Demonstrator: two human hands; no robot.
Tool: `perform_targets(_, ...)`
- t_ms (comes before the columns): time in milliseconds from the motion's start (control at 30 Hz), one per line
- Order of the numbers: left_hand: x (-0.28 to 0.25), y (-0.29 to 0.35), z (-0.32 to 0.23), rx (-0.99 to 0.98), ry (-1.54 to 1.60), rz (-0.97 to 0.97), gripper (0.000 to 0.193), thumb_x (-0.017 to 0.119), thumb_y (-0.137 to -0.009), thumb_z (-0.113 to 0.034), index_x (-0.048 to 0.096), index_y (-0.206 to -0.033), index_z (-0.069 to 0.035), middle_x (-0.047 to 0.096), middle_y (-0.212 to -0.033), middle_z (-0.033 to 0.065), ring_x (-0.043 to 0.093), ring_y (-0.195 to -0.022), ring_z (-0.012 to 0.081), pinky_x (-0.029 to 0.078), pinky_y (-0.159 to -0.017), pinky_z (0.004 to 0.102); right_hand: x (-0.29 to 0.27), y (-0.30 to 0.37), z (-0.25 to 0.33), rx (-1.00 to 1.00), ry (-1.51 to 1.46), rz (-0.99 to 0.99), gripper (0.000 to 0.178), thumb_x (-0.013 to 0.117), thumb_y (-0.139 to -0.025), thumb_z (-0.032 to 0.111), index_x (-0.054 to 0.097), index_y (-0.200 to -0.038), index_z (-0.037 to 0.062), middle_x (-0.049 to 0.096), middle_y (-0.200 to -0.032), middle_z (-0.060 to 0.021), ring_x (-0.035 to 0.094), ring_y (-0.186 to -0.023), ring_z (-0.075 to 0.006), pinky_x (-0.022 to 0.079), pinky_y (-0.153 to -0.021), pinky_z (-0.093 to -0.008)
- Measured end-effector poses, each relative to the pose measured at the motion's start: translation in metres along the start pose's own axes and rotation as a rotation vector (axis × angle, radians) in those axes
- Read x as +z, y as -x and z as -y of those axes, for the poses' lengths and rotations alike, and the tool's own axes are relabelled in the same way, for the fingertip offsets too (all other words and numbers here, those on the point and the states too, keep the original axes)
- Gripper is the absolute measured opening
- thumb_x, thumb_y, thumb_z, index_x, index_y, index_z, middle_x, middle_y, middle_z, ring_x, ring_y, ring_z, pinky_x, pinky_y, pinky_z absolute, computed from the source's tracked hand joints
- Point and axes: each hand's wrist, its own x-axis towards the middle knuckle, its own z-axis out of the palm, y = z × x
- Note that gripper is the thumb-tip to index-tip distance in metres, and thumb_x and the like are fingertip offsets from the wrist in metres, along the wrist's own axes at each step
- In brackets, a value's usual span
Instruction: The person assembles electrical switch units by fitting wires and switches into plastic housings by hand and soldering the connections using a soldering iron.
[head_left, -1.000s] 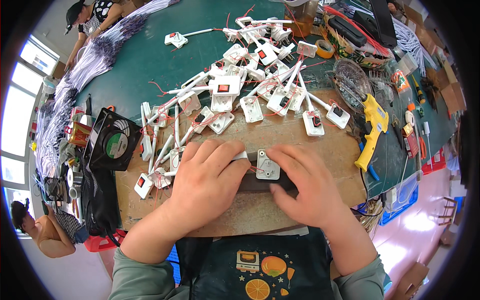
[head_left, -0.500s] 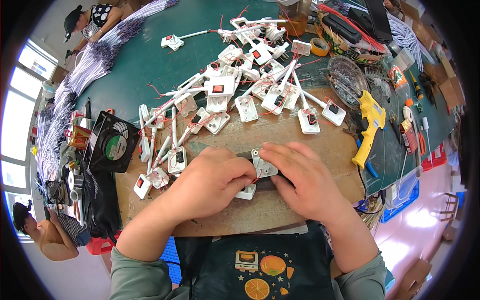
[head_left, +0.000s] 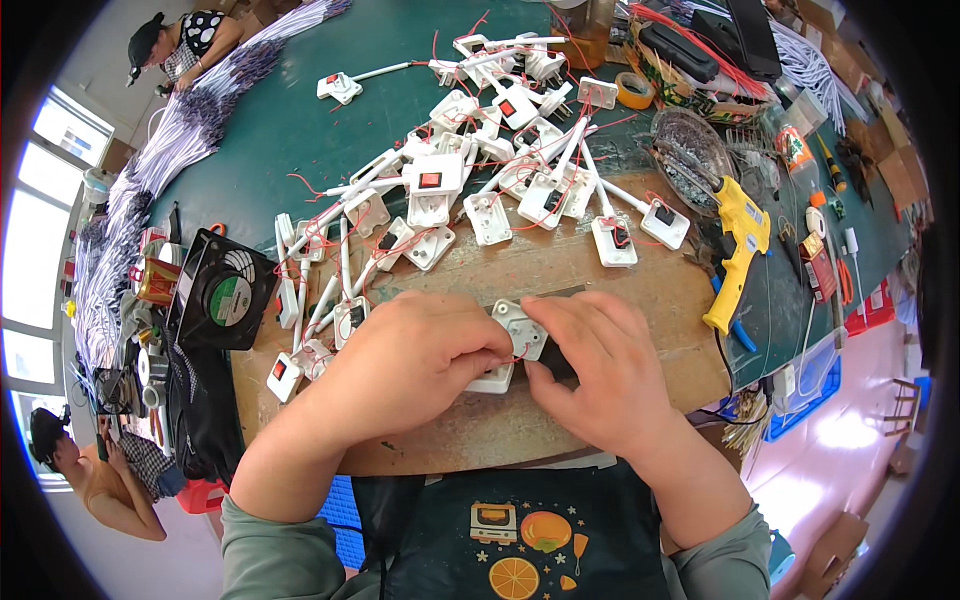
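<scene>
A small white plastic switch housing [head_left: 520, 328], its hollow inner side facing up, sits between my hands over a dark flat strip [head_left: 557, 362] on the board. My right hand [head_left: 605, 365] holds the housing at its right edge with the fingers above and the thumb below. My left hand [head_left: 425, 345] is pinched at the housing's lower left, where a thin red wire [head_left: 519, 357] runs out from the fingertips. Beneath those fingertips a second white plastic piece [head_left: 493, 381] shows in part; the rest is covered by the hand.
Beyond my hands lies a pile of white switch housings [head_left: 435, 180] with plugs, tubes and red wires. A yellow glue gun [head_left: 742, 245] is at the right, near a metal dish [head_left: 690, 150]. A black fan [head_left: 222, 290] stands left. White cable bundles [head_left: 165, 130] line the far left, with people beyond.
My right hand's thumb has come down and left, and the fingers have opened slightly around the housing. The housing has turned a little, and more of the dark strip shows.
</scene>
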Motion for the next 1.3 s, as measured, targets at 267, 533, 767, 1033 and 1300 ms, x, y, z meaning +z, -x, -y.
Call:
perform_targets(267,0.026,0.002,0.005,-0.003,-0.042,-0.192,0.011,0.079,-0.08,-0.013,0.076,-0.089,-0.007,0.065,-0.102,0.0078,0.063,-0.1,0.0291,0.051,-0.086,0.04,0.0,0.003,-0.007,-0.001,-0.184,0.138,0.048,0.07,-0.08,0.007,0.062,-0.127,0.0073,0.067,-0.127,-0.0095,0.062,-0.11,-0.0313,0.049,-0.093,-0.0442)
perform_targets(533,0.028,0.001,0.007,-0.094,0.006,-0.182,0.01,0.08,-0.08,-0.012,0.075,-0.086,-0.006,0.066,-0.105,0.008,0.063,-0.102,0.0289,0.05,-0.09,0.0399,0.002,-0.003,-0.009,0.023,-0.218,0.075,0.026,0.073,-0.084,0.009,0.067,-0.11,0.0064,0.068,-0.12,-0.0114,0.063,-0.104,-0.0331,0.05,-0.09,-0.0436)
perform_targets(767,0.026,0.002,0.008,-0.1,0.004,-0.185,0.01,0.08,-0.081,-0.013,0.075,-0.087,-0.006,0.067,-0.105,0.008,0.064,-0.102,0.0279,0.051,-0.089,0.0392,0.005,-0.011,-0.006,-0.021,-0.169,0.066,0.014,0.071,-0.085,0.007,0.066,-0.097,0.006,0.067,-0.109,-0.0088,0.063,-0.097,-0.0319,0.049,-0.086,-0.0437)
perform_targets(1033,0.028,0.001,0.016,-0.111,0.215,-0.167,0.008,0.077,-0.083,-0.01,0.072,-0.087,-0.005,0.069,-0.104,0.0085,0.067,-0.095,0.0259,0.052,-0.084,0.0354,0.007,-0.008,-0.007,-0.007,-0.16,0.055,0.013,0.071,-0.085,0.008,0.065,-0.097,0.0059,0.067,-0.111,-0.0082,0.063,-0.098,-0.0315,0.049,-0.087,-0.0424)
perform_targets(1300,0.034,0.002,0.015,-0.169,0.193,-0.26,0.007,0.075,-0.08,-0.006,0.069,-0.08,-0.002,0.07,-0.092,0.0092,0.067,-0.088,0.026,0.052,-0.082,0.0372,-0.057,0.018,-0.029,0.235,0.005,-0.218,0.01,0.072,-0.089,0.011,0.066,-0.093,0.0038,0.071,-0.106,-0.0131,0.067,-0.1,-0.0285,0.05,-0.091,-0.0393)
